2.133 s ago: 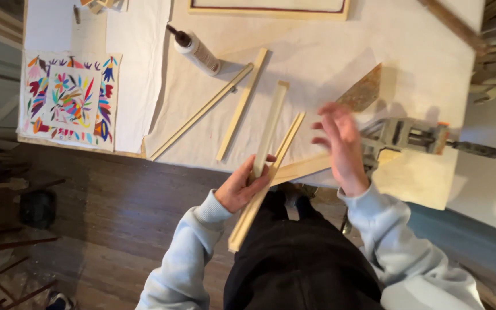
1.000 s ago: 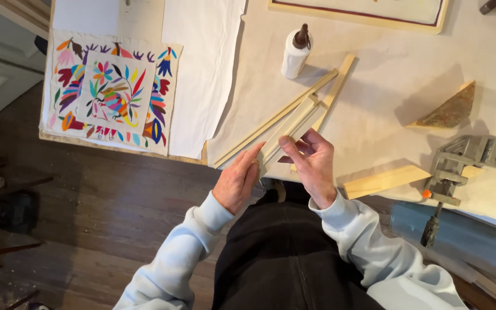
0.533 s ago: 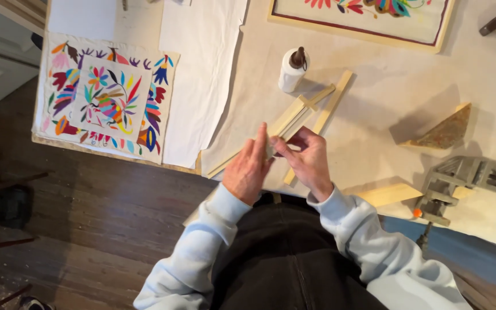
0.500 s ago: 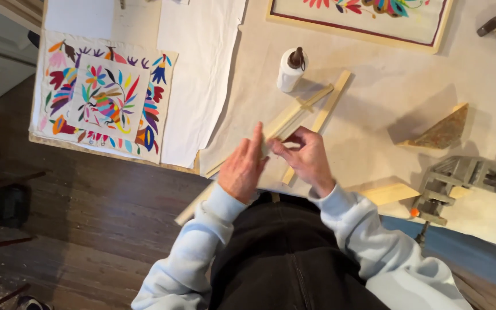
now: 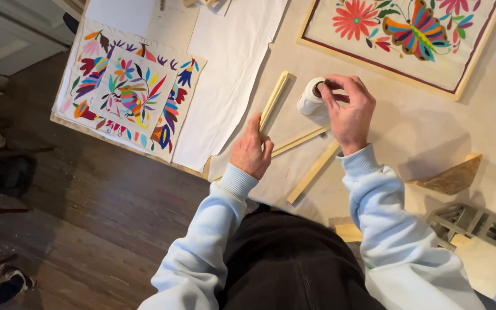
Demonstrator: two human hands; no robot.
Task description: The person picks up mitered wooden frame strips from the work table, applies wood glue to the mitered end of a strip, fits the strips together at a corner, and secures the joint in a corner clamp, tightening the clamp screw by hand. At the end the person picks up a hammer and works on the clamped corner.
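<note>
Here the right hand [image 5: 348, 109] pinches the glue bottle [image 5: 311, 101] tip; left hand [image 5: 252, 150] grips a wooden strip [image 5: 275, 98].

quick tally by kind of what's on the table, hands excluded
Wooden strips: 3
Embroidered textiles: 2, one unframed, one framed
White glue bottle: 1, right hand at its tip
White paper sheet: 1
Triangular wooden wedge: 1
Metal clamp: 1
Total: 9
Left hand holds one strip.

Dark wooden plank floor [image 5: 116, 212] lies beside a paper-covered worktable [image 5: 409, 132].
</note>
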